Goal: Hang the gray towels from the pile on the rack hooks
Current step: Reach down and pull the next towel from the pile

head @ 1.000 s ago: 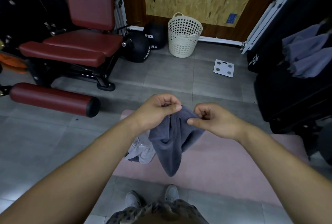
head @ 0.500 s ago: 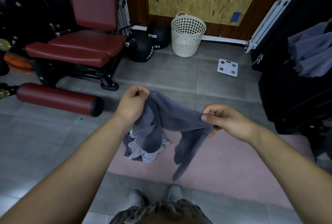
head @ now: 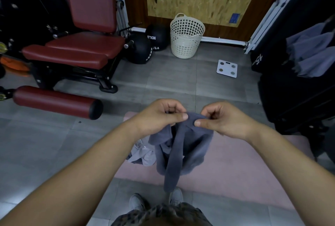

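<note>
A dark gray towel [head: 178, 150] hangs in front of me, held at its top edge by both hands. My left hand [head: 159, 117] pinches the edge between thumb and curled fingers. Close beside it, my right hand [head: 222, 119] pinches the same edge. The towel droops in folds to just above my shoes. Below it on the pink mat [head: 235, 167] lies the pile [head: 143, 154], a lighter gray crumpled towel partly hidden by the held one. At the right edge, gray towels [head: 313, 53] hang on the black rack [head: 297, 89].
A red weight bench [head: 78, 48] and its red roller pad [head: 54, 101] stand at the left. Two black medicine balls [head: 145, 48], a cream laundry basket [head: 186, 35] and a white scale [head: 227, 68] sit on the gray tiled floor near the far wall.
My hands, spread apart along the towel's edge half a second ago, have come back close together. The towel now hangs bunched between them.
</note>
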Tool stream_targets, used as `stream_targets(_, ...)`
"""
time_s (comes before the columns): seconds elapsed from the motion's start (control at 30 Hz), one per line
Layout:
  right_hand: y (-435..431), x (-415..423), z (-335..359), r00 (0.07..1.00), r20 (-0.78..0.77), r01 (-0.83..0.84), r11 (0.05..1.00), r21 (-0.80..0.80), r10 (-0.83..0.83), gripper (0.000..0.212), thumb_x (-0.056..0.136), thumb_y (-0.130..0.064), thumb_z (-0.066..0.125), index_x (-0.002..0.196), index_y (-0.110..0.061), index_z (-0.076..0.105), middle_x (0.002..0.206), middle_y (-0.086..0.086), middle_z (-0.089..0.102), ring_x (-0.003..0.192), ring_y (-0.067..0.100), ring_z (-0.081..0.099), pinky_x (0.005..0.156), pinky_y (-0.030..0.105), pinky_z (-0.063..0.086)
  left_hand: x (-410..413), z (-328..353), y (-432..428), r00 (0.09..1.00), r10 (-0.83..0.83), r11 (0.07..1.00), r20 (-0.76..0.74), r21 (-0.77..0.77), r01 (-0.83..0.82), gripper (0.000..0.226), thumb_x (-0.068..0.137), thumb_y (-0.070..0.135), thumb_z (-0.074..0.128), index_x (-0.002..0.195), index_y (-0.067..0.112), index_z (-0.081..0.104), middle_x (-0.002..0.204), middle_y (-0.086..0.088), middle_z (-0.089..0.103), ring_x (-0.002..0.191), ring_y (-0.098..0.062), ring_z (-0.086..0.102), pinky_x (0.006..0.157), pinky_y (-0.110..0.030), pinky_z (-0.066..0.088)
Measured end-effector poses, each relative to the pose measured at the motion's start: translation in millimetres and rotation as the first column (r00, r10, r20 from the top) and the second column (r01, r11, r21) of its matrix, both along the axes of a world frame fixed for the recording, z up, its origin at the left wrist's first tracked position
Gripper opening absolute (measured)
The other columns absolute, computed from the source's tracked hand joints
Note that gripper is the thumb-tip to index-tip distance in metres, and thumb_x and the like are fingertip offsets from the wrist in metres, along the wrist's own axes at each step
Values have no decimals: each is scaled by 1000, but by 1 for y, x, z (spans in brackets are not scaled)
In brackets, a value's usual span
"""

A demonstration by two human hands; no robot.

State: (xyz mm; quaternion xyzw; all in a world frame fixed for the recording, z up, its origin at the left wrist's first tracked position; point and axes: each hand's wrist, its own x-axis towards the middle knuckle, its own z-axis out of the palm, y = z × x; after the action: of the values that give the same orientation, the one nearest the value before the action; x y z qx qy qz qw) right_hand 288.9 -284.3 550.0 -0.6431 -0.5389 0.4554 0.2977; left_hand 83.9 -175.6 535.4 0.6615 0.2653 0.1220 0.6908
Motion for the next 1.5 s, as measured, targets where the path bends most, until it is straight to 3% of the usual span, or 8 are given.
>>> stream_targets(0.33, -15, 30, -9, 990, 137, 50, 998, -29, -45, 54, 90, -34, 73, 59, -11, 35, 61, 1, 29, 59, 16, 29, 56, 32, 25, -19, -3, 30, 754, 653, 756, 67, -2, -654, 22, 92, 0, 61, 75, 13, 61, 71, -7, 54, 62, -10, 49, 62, -21, 41)
stream_targets(0.5, -9, 18, -8, 969, -233, 107, 991, 80, -86, 28, 96, -24, 62, 73, -9, 59, 70, 7, 54, 70, 18, 49, 69, 28, 41, -22, -21, 28, 859, 464, 883, -214, 184, -431, 18, 91, 0, 64, 81, 15, 64, 79, -3, 62, 73, -12, 56, 69, -20, 46)
stream_targets(0.67, 6, -5, -3, 944, -325, 85, 993, 82, -54, 8, 95, -5, 61, 96, -1, 67, 75, 4, 72, 68, 10, 66, 62, 18, 51, -6, -2, 7, 989, 120, 992, -84, 40, -117, 55, 92, -1, 65, 141, 23, 52, 116, 10, 62, 99, 4, 63, 81, -6, 47)
stream_targets(0.77, 13, -7, -1, 943, -331, 75, 993, 90, -42, 7, 91, -5, 68, 86, -9, 66, 71, 8, 68, 63, 17, 60, 57, 21, 46, 4, 2, 7, 997, -35, 998, -73, 53, 39, 38, 92, 5, 68, 129, 16, 63, 113, 5, 72, 103, -4, 68, 88, -20, 53)
stream_targets(1.03, -3, 18, -12, 970, 238, -41, 997, -70, 57, 44, 87, -27, 75, 62, -9, 43, 58, -6, 37, 54, 10, 36, 53, 31, 31, -2, 9, 19, 978, 187, 981, 89, -60, -182, 11, 91, -7, 61, 89, 4, 63, 65, 8, 64, 58, -1, 55, 64, -10, 44)
stream_targets(1.23, -20, 30, -5, 997, 7, 82, 996, -25, -81, 57, 83, -46, 74, 60, -9, 38, 62, 5, 29, 59, 23, 26, 55, 31, 21, -21, -9, 36, 914, 396, 917, -84, 83, -390, 19, 93, -1, 61, 78, 11, 63, 60, 4, 55, 55, -6, 46, 58, -21, 36)
stream_targets(1.43, -8, 4, -3, 984, -146, 111, 991, 78, -99, 42, 83, -50, 68, 65, -14, 58, 63, 11, 42, 62, 22, 36, 57, 35, 30, -3, -8, 6, 990, -17, 1000, -140, 20, 20, 61, 91, 0, 67, 146, 20, 48, 136, 9, 60, 110, -2, 64, 93, -22, 52)
stream_targets(1.5, -3, -2, 0, 986, -155, 73, 993, 93, -58, 38, 88, -44, 71, 69, -11, 64, 65, 10, 49, 64, 21, 42, 59, 32, 35, 8, 0, -3, 992, -99, 994, -76, -50, 95, 61, 93, 0, 65, 148, 18, 45, 134, 7, 62, 117, -2, 62, 92, -18, 51)
